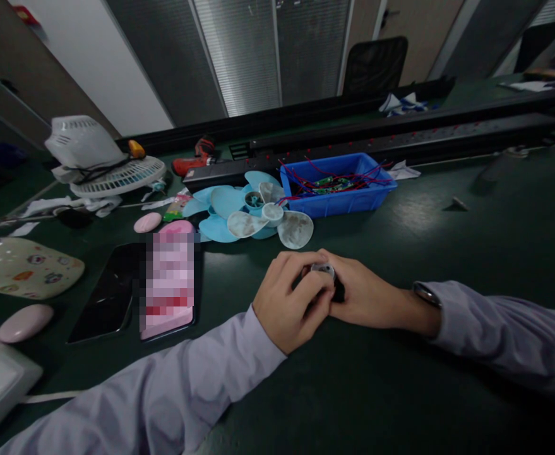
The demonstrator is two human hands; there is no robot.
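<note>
Both of my hands meet over the dark green table. My left hand (293, 300) has its fingers curled round a small round metallic part (323, 270), whose top shows between the fingers. My right hand (365, 291) closes on the same part from the other side. Most of the part is hidden, so its exact kind cannot be made out. Just beyond my hands lie fan blades, a light blue set (225, 202) and a dirty whitish set (296, 229).
A blue bin (338, 205) holds circuit boards with red wires. A white fan (116, 180), an orange-red drill (194, 164), two phones, one a dark phone (109, 294), and a patterned cream object (31, 268) are at left. A small dark piece (459, 203) lies at right.
</note>
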